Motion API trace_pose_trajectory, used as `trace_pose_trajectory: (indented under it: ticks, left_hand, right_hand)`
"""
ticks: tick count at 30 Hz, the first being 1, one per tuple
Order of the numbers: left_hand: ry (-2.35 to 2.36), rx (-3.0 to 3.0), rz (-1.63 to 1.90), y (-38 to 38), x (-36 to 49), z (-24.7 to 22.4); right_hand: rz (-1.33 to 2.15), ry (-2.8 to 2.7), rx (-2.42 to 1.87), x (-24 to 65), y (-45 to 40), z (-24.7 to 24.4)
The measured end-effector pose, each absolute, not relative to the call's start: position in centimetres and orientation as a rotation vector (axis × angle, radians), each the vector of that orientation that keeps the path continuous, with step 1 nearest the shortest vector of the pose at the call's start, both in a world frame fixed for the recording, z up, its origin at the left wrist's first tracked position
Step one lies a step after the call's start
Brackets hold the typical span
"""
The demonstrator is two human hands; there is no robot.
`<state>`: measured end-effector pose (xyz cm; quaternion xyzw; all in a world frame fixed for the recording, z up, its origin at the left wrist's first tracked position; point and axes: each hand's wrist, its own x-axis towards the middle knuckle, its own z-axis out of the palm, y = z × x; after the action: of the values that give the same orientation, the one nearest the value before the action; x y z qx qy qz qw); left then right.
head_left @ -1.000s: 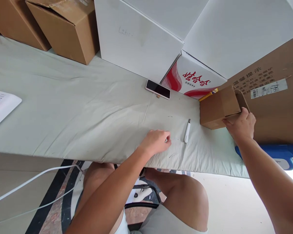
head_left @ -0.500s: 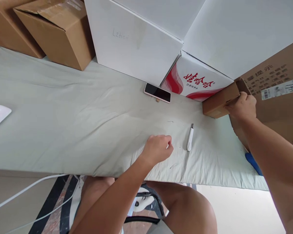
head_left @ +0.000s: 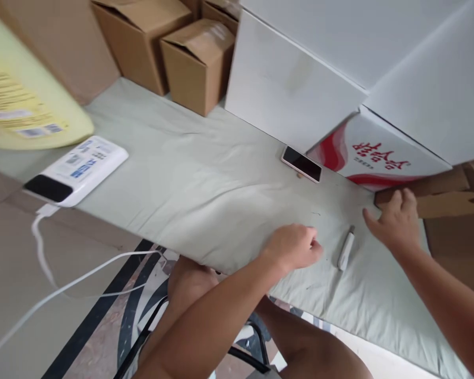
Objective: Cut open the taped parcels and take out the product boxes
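My left hand [head_left: 294,246] rests on the light green cloth, its fingers curled into a loose fist with nothing showing in them. To its right lies a white utility knife [head_left: 346,250] with a short dark tip pointing away from me. My right hand [head_left: 398,221] is open, thumb and fingers apart, just in front of a low brown cardboard box [head_left: 438,185]. Whether its fingertips touch the box, I cannot tell. A phone [head_left: 302,164] with a dark screen lies farther back, beside a small brown piece [head_left: 299,176].
Behind stand a white box [head_left: 288,79], a red-and-white printed carton [head_left: 373,163] and small brown boxes [head_left: 187,79]. At left are a yellow bottle [head_left: 31,100] and a white device [head_left: 87,163] with a cable [head_left: 43,247]. The cloth-covered table [head_left: 221,210] ends near my knees.
My right hand has let go of the small cardboard box and its fingers have spread. The view has swung left, bringing in the yellow bottle and the whole white device. My left hand stays curled.
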<state>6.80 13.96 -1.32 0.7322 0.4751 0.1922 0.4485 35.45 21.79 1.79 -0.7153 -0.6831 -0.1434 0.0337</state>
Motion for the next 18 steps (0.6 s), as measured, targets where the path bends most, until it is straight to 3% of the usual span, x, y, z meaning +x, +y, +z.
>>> trace_pose_trajectory:
  ticks: [7,18]
  left_hand:
    - [1.164,1.772,0.565,13.2,2.6,-1.0]
    - [1.278,1.603,0.575,13.1,-2.4,-0.3]
  right_hand:
    - [-0.276,-2.416,-1.797,26.0,21.3,-0.2]
    - [-0.180,-2.577,-1.212,-4.2,36.3,2.3]
